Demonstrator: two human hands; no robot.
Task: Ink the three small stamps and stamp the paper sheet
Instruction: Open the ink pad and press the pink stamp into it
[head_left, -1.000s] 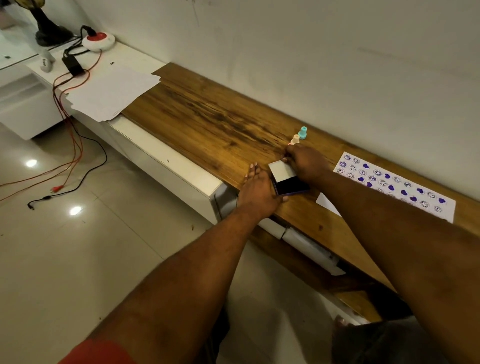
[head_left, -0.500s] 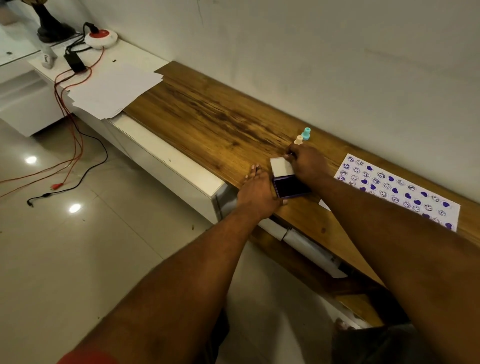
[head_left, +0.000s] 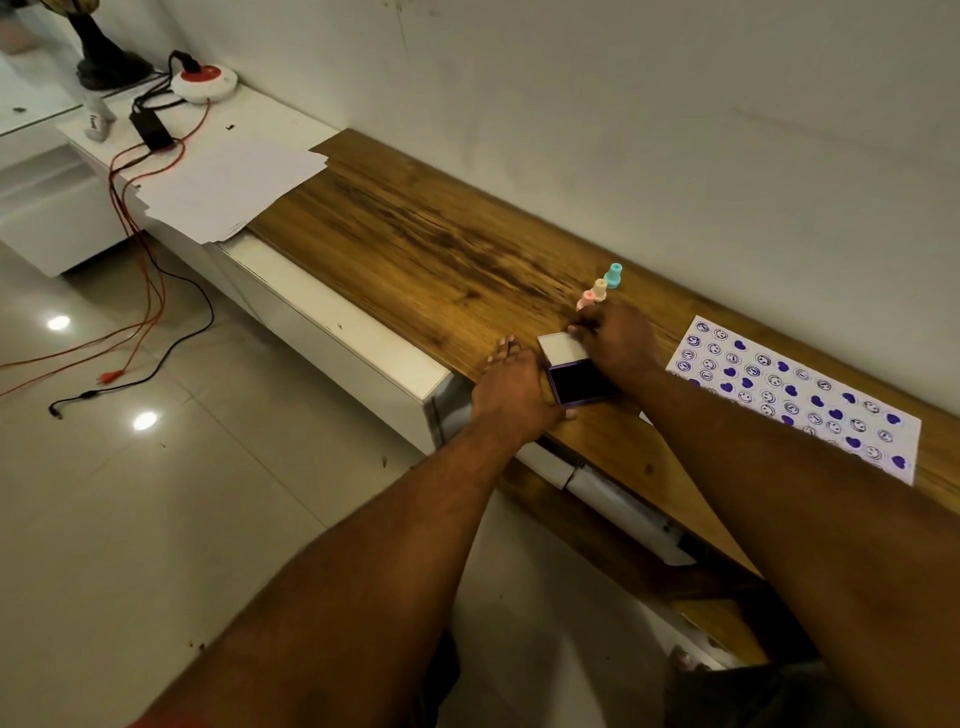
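An open ink pad with a dark purple inking face lies near the front edge of the wooden top, its white lid hinged back. My left hand lies flat against the pad's left side, thumb along its near edge. My right hand rests behind the pad, fingertips pinching the lid's far edge. Three small stamps stand in a row just beyond my right fingers: pink, beige and teal. The paper sheet, covered with purple smileys and hearts, lies to the right.
The wooden top runs along a white wall. A stack of blank paper lies at its left end on a white cabinet, beside a power strip, an adapter and red and black cables trailing to the tiled floor.
My right fingers have drawn back from the pink stamp to the lid's far edge. My left hand stays beside the ink pad. The view has shifted slightly.
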